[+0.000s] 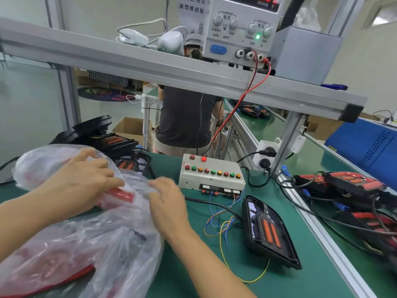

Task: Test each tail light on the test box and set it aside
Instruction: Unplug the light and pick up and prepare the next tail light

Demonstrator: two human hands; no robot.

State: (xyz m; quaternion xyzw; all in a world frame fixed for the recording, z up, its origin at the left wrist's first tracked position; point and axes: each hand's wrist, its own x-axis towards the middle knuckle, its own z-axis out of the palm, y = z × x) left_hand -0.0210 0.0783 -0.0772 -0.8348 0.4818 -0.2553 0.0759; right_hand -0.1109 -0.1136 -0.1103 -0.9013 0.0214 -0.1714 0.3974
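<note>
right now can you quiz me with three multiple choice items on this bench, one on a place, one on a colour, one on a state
1. Where is the tail light with the orange strips lying?
A. right of and nearer than the test box
B. on top of the power supply
C. inside the blue crate

2. What colour is the lit lamp on the power supply?
A. blue
B. green
C. white

3. What are both hands doing?
A. pressing test box buttons
B. resting flat on the belt
C. handling a clear plastic bag

Answers: 1 A, it lies on the green mat beside the test box. 2 B, a green dot glows by the voltage knobs. 3 C, left hand and right hand are on the plastic bag.
</note>
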